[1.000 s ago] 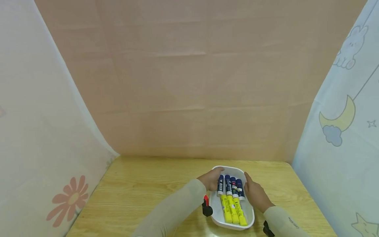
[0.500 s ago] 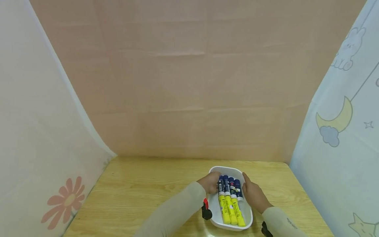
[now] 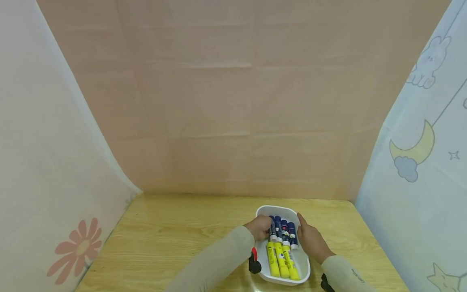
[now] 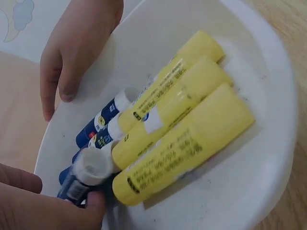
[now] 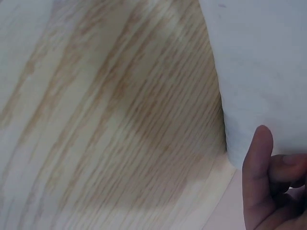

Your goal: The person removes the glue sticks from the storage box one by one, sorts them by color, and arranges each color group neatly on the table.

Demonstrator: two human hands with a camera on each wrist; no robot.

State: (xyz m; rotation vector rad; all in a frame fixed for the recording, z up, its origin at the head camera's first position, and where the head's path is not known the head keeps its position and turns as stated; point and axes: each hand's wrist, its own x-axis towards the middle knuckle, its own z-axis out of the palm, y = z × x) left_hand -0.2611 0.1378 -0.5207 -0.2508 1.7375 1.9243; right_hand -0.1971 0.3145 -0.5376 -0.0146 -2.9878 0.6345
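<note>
A white plastic basket (image 3: 305,267) holds several glue sticks in two rows. Blue glue sticks with white ends (image 3: 285,233) lie in the far row; yellow glue sticks (image 3: 281,260) lie in the near one. My left hand (image 3: 259,228) reaches over the left wall and pinches the leftmost blue glue stick (image 4: 79,179), its white end tipped up towards the left wrist camera. On the opposite side, my right hand (image 3: 313,242) grips the right wall at the rim. In the right wrist view, one finger of that right hand (image 5: 271,191) lies extended along the basket's outside.
The basket stands on a wood-grain table (image 3: 175,235), towards its right front. A tan cloth (image 3: 233,101) hangs behind the table. Printed white sheets hang at the left (image 3: 54,142) and right (image 3: 419,211).
My left hand has closed on the leftmost blue glue stick and tilted it. The yellow glue sticks have shifted slightly left. My right hand keeps its place on the rim.
</note>
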